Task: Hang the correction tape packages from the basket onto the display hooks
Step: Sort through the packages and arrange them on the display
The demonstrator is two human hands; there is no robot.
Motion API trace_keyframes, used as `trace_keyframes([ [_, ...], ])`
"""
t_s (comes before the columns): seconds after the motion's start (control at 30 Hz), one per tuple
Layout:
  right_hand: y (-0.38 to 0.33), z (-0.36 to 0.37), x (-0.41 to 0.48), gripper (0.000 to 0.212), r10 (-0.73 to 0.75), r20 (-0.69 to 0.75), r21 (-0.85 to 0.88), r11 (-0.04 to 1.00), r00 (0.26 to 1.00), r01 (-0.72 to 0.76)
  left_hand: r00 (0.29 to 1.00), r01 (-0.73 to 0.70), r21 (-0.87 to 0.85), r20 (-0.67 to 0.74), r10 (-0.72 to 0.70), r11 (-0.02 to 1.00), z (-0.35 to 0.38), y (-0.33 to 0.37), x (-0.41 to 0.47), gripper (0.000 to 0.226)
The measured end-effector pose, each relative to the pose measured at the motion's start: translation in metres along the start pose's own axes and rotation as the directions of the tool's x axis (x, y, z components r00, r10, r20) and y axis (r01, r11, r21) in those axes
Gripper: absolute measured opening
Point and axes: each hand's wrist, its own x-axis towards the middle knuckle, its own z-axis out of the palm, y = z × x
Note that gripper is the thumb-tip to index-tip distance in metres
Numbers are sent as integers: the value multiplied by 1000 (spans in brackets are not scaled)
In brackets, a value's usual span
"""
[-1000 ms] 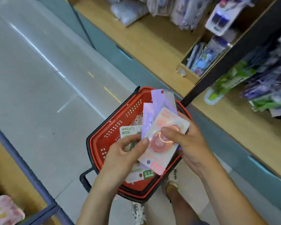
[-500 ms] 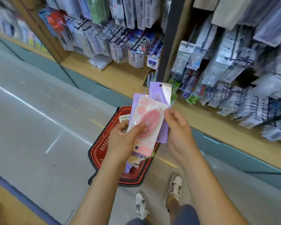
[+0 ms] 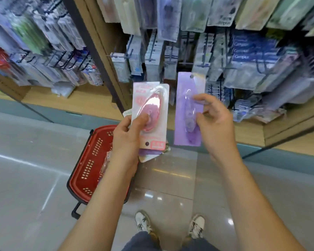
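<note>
L hand [image 3: 127, 134] gripping glossy pink blister pkg [image 3: 150, 115], R hand [image 3: 214, 122] pinching slim purple pkg [image 3: 189, 109], perforated red plastic basket [image 3: 91, 160]

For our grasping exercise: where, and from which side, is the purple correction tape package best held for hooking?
Pinch the purple correction tape package at its middle, on the raised blister, from its right edge, as the right hand does. It stands upright with the hang hole on top, so that end is left free.

Purple package [image 3: 189, 87] pulled from pink-fronted stack [image 3: 150, 100], now apart in right hand [image 3: 217, 131], beside left hand [image 3: 125, 138]; both raised
</note>
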Motion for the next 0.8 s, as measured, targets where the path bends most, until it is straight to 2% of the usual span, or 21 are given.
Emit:
trace_keyframes([
  [0.2, -1, -117, -10, 56, -48, -101, -139, 990, 994, 34, 977, 109, -37, 190, -100, 993, 98, -22, -35, 38],
  [0.4, -11, -183, 1, 52, -54, -200, -66, 997, 978, 42, 921, 78, 19, 380, -80, 997, 186, -10, -40, 35],
  [0.53, -27, -201, 16, 30, 30, -325, 161, 987, 945, 24, 903, -24, 16, 429, 15, 1000, 238, 1, -29, 38],
  [0.6, -37, -207, 26, 7, 62, -338, 209, 978, 939, 10, 887, -88, 17, 456, 70, 996, 263, 10, -22, 32],
  [0.63, -42, -210, 30, 9, 62, -303, 187, 982, 951, -5, 879, -126, 21, 465, 102, 992, 271, 14, -21, 28],
  [0.73, -62, -228, 48, 57, -44, -191, -18, 999, 981, 41, 835, -207, 17, 524, 168, 978, 296, 30, -12, 19],
  [0.8, -77, -240, 59, 66, -107, -157, -45, 994, 982, 101, 802, -245, 8, 563, 198, 969, 310, 43, -6, 25],
])
